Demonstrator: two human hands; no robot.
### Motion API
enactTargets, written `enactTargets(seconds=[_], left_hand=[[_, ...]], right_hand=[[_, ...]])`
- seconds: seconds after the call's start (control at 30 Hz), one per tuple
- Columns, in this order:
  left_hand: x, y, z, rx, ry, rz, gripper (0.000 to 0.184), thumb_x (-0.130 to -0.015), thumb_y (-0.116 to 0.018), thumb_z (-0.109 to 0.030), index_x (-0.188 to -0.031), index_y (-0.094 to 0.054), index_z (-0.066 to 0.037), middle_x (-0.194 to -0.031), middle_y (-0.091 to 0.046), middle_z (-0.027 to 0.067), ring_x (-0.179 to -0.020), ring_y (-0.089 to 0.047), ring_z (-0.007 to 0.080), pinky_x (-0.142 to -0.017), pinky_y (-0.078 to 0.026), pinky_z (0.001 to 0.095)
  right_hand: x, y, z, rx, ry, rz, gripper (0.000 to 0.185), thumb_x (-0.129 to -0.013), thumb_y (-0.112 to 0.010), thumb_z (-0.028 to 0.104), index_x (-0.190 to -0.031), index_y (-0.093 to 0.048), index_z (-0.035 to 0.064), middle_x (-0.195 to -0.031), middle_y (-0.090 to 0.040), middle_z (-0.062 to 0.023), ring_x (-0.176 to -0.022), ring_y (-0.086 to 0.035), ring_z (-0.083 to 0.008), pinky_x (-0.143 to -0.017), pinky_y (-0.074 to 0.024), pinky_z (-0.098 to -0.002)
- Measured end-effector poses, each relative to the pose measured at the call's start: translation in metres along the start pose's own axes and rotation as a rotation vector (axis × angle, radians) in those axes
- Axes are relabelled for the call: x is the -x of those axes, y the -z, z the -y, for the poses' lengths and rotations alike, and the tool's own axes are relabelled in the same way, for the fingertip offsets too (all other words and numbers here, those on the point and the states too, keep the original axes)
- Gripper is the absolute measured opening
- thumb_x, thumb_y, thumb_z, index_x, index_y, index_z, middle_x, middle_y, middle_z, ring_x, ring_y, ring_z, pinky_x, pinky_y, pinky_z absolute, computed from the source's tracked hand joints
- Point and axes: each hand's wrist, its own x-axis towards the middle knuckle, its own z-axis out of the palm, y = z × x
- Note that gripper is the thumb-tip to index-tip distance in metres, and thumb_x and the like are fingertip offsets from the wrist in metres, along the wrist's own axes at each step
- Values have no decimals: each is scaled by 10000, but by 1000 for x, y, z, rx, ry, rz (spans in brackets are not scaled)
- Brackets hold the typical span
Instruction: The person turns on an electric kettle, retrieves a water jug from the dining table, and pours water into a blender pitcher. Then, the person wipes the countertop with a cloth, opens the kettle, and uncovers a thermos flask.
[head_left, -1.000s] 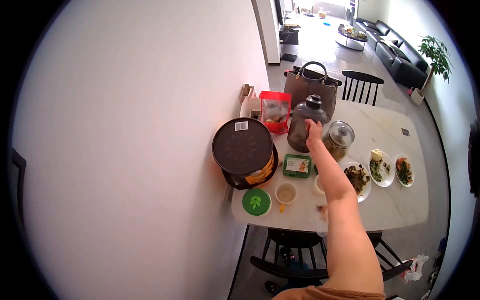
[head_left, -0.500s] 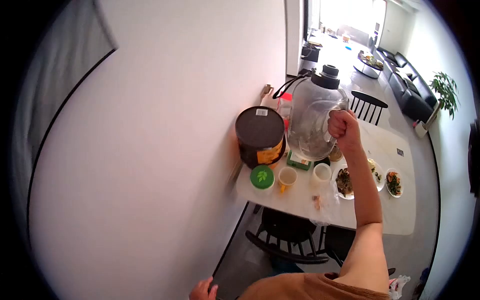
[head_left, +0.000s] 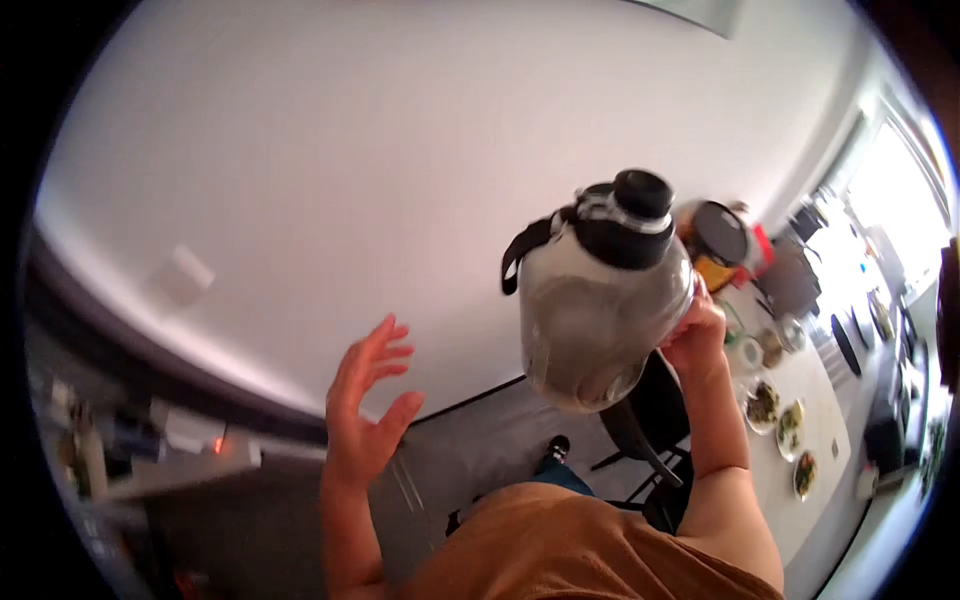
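A large clear jug (head_left: 600, 320) with a black cap and a black strap hangs in the air in front of my body, slightly tilted. My right hand (head_left: 697, 328) is closed round its handle on the right side; the jug partly hides the fingers. To the left of the jug, my left hand (head_left: 372, 400) is raised with its fingers and thumb spread, holding nothing and not touching the jug.
At the right, the table (head_left: 822, 400) bears plates of food (head_left: 762, 405), cups and a large dark-lidded tub (head_left: 720, 233). A black chair (head_left: 650, 410) stands beside it. At lower left is a white shelf or counter (head_left: 190, 468). A pale wall fills the upper part.
My right hand took hold of the jug on the table, lifted it and brought it closer. My left hand has come up into view. The view has swung left, away from the table.
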Motion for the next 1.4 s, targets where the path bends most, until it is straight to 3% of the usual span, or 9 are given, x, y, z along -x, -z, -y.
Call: enactTargets(seconds=[0.07,0.1,0.2,0.27,0.43,0.6,0.67,1.03,1.4], left_hand=[[20,31,-11,-30,-49,-81,703,-804,-730,-304,-1383,-425,-49,-1276,-534,146,-1076,-574,240,-891,-480,376],[30,41,-13,-34,-135,-100,759,-796,-738,-371,-1399,-404,-53,-1302,-515,150,-1105,-557,240,-900,-473,385],[61,71,-22,-144,-195,-177,842,-774,-735,-465,-1417,-373,-60,-1346,-477,151,-1150,-523,242,-918,-458,391],[84,93,-32,-225,-136,-133,814,-783,-730,-445,-1408,-387,-52,-1338,-486,143,-1107,-531,234,-883,-462,371],[135,117,-44,-512,-3,-247,555,-761,-775,-274,-1263,-587,-131,-1015,-556,77,-931,-578,203,-789,-488,321],[168,137,-54,-516,212,-318,480,-762,-768,-219,-1210,-623,-125,-1026,-549,68,-905,-581,194,-776,-485,311],[174,144,-56,-503,290,-318,504,-736,-787,-228,-1207,-633,-135,-1031,-546,51,-905,-550,174,-740,-462,288],[219,194,-34,-510,414,-544,441,-748,-778,-178,-1153,-625,-94,-992,-530,46,-901,-535,168,-751,-456,296],[301,347,-7,-557,442,-611,398,-791,-735,-198,-1141,-598,-69,-962,-507,68,-836,-521,177,-711,-453,295]], right_hand=[[2,-47,-40,22,-70,113,232,-564,-539,12,-779,-614,-33,-579,-576,-54,-387,-431,-103,-353,-287,-233],[0,-45,-67,-54,-172,307,326,-530,-555,2,-840,-645,-38,-660,-640,-74,-470,-525,-106,-421,-386,-228],[13,-97,-118,-3,-316,528,256,-574,-623,-1,-826,-669,-11,-753,-674,-57,-649,-604,-119,-617,-473,-269],[20,-126,-146,85,-416,656,212,-612,-631,4,-820,-673,-4,-779,-678,-52,-671,-603,-121,-642,-469,-268],[23,-184,-197,94,-648,936,251,-641,-629,-22,-888,-672,-33,-879,-684,-55,-799,-600,-125,-740,-459,-272],[11,-217,-232,111,-730,1178,285,-668,-626,-41,-950,-667,-50,-914,-682,-58,-841,-596,-135,-784,-461,-294],[8,-234,-241,135,-737,1215,258,-625,-611,-48,-876,-666,-63,-889,-690,-56,-823,-613,-129,-773,-468,-269],[8,-315,-302,95,-830,1396,272,-706,-615,-42,-974,-651,-52,-969,-672,-42,-893,-602,-118,-819,-470,-278],[59,-454,-411,122,-746,1379,287,-711,-616,-15,-995,-641,-46,-943,-668,-27,-885,-589,-106,-819,-459,-263]])
